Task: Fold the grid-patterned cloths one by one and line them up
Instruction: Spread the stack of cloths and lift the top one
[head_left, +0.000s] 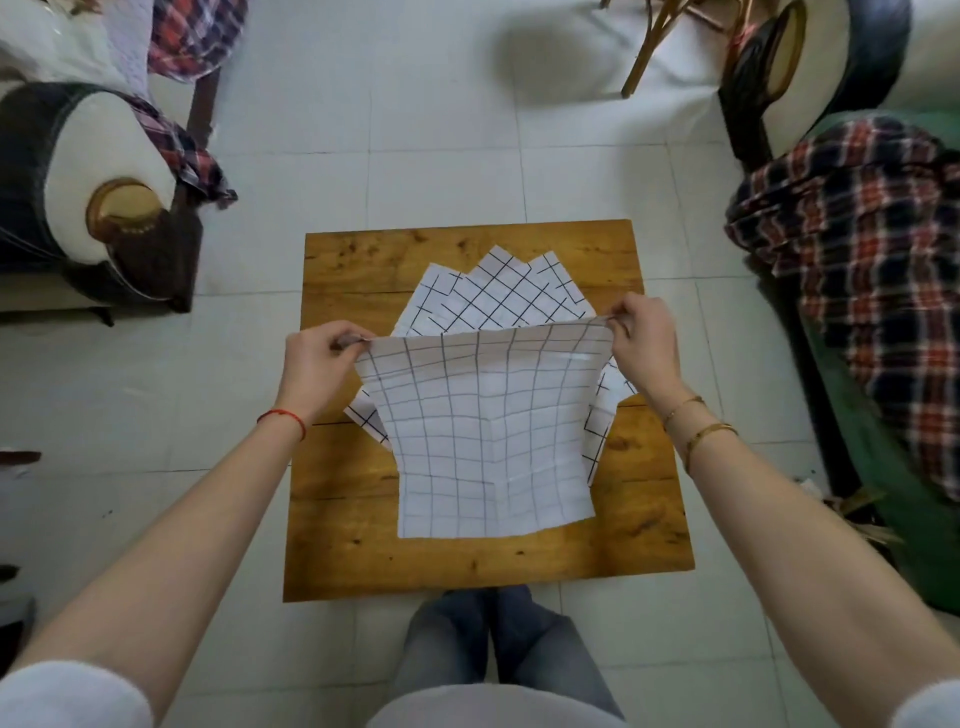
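A white cloth with a dark grid pattern (488, 436) hangs spread above a low wooden table (353, 551). My left hand (317, 358) pinches its top left corner. My right hand (647, 343) pinches its top right corner. The cloth's lower edge rests on the table near the front. Beneath and behind it lies a fanned pile of more grid-patterned cloths (498, 296), unfolded, their corners sticking out toward the table's far side and at both sides of the held cloth.
The table stands on a white tiled floor (441, 130). An armchair (98, 197) draped with plaid fabric is at the left. A green seat with a red plaid blanket (872, 249) is at the right. My legs (498, 644) are at the table's near edge.
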